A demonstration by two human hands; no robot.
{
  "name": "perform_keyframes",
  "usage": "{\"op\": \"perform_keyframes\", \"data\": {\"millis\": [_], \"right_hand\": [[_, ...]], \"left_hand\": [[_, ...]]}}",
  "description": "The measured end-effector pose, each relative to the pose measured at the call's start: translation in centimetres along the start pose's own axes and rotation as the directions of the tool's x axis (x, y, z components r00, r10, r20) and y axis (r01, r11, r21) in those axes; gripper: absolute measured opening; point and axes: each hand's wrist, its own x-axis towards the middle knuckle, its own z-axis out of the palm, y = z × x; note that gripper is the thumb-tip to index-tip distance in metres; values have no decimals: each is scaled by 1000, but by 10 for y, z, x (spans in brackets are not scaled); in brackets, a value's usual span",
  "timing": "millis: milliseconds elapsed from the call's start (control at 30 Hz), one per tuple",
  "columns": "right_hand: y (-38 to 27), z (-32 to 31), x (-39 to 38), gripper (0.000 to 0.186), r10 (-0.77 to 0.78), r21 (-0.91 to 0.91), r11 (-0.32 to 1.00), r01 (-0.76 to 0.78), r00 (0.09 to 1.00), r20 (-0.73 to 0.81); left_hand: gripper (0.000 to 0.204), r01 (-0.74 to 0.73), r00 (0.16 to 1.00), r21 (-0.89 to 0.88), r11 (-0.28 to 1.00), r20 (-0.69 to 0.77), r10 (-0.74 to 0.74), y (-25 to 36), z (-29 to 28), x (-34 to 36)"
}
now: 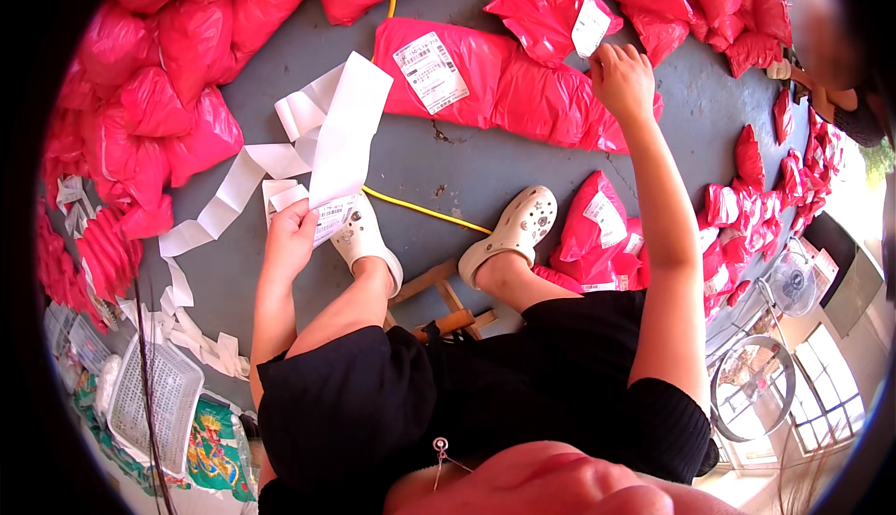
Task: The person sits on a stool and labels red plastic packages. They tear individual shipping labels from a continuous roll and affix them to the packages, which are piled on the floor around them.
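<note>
My left hand (293,233) pinches a long strip of white shipping labels (350,127) by its printed end, above my left shoe. The strip folds upward and also trails to the left in zigzags down to the floor. My right hand (623,81) is reached forward with its fingers pinched at the lower edge of a white label (590,28). That label lies over the right part of a red plastic parcel (544,13); whether it is stuck down all over I cannot tell. Just in front lies a long red parcel (448,67) with a printed label on it.
Red parcels (177,39) are heaped at the left, with more at the far right and beside my right shoe (523,225). A yellow cable (425,209) crosses the grey floor. A white plastic basket (157,403) stands lower left, and fans (751,386) stand lower right.
</note>
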Motion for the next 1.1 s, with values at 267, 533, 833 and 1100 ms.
{"op": "perform_keyframes", "data": {"millis": [267,533,833,1100], "right_hand": [[34,-15,15,6,81,-40,995,-90,981,-178],[78,-92,52,16,468,238,871,-429,872,-140],[44,-97,103,20,533,566,672,-478,843,80],[14,1,68,13,275,612,775,-156,956,-104]], "left_hand": [[23,69,993,-57,996,-88,-74,-14,-22,-2],[25,57,989,-171,984,-123,-79,-30,-28,-3],[27,106,991,-185,977,-62,-119,-24,-23,0],[26,103,981,-138,985,-149,-124,-38,-39,-13]]}}
